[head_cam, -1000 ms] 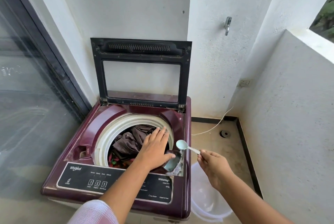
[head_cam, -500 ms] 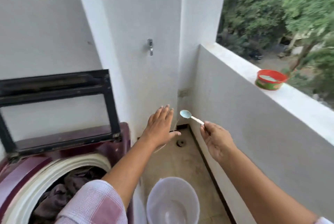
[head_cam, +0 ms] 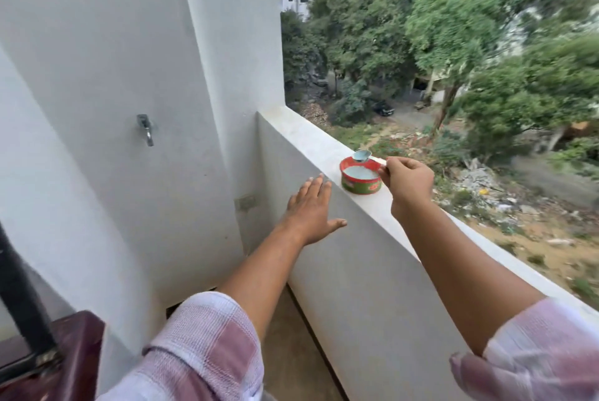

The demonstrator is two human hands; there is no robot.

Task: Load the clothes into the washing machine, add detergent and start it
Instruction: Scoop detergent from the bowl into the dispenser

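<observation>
A round red and green tub of white detergent powder (head_cam: 360, 177) stands on the white balcony ledge (head_cam: 311, 138). My right hand (head_cam: 407, 178) pinches the handle of a small pale blue spoon (head_cam: 361, 155), whose bowl hovers over the tub's far rim. My left hand (head_cam: 310, 209) reaches out flat with straight fingers, just left of the tub, in front of the parapet wall; it holds nothing. Only a maroon corner of the washing machine (head_cam: 74, 355) and part of its black lid frame (head_cam: 19, 300) show at the bottom left.
A metal tap (head_cam: 146, 128) sticks out of the white wall at the left. A wall socket (head_cam: 246, 203) sits low in the corner. Beyond the ledge is a drop to trees and open ground. The tiled floor (head_cam: 291, 352) shows between my arms.
My view swung right, from the washer drum to the ledge. My right hand carried the spoon up to the detergent tub. My left hand left the machine and reached toward the ledge.
</observation>
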